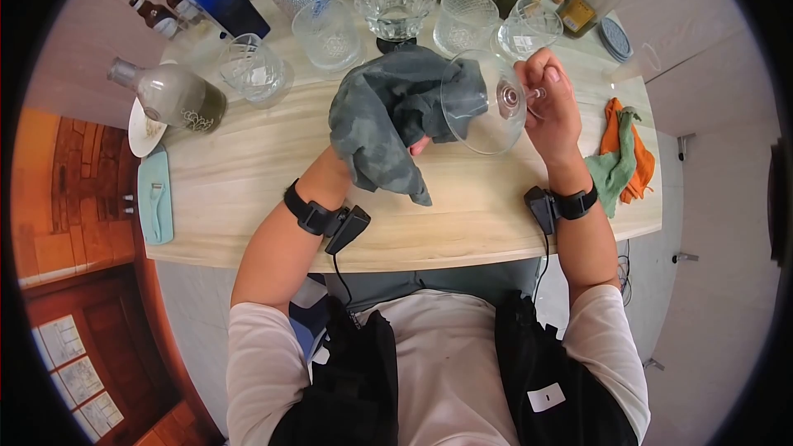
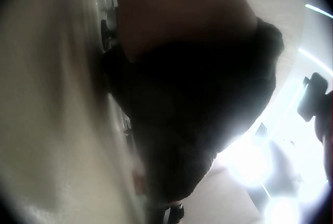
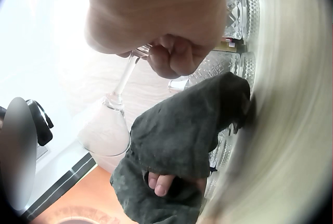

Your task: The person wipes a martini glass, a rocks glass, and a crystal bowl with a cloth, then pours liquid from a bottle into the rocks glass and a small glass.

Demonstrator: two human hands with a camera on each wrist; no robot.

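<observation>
A dark grey cloth (image 1: 384,107) covers most of my left hand (image 1: 420,146), which grips it from beneath; curled fingertips poke out of its folds in the right wrist view. My right hand (image 1: 552,107) holds a clear stemmed glass (image 1: 487,136) by the stem and foot, tilted sideways with its bowl toward the cloth. In the head view, part of the cloth lies at or behind the bowl's left side; whether it touches the glass I cannot tell. The left wrist view shows mainly the cloth (image 2: 192,99) in dark silhouette.
Cut-glass tumblers (image 1: 328,37), a glass bowl (image 1: 395,12) and several bottles line the table's far side. A round flask (image 1: 182,99), a plate (image 1: 142,128) and a teal tray (image 1: 155,198) stand left. Orange (image 1: 638,169) and green cloths (image 1: 613,167) lie right.
</observation>
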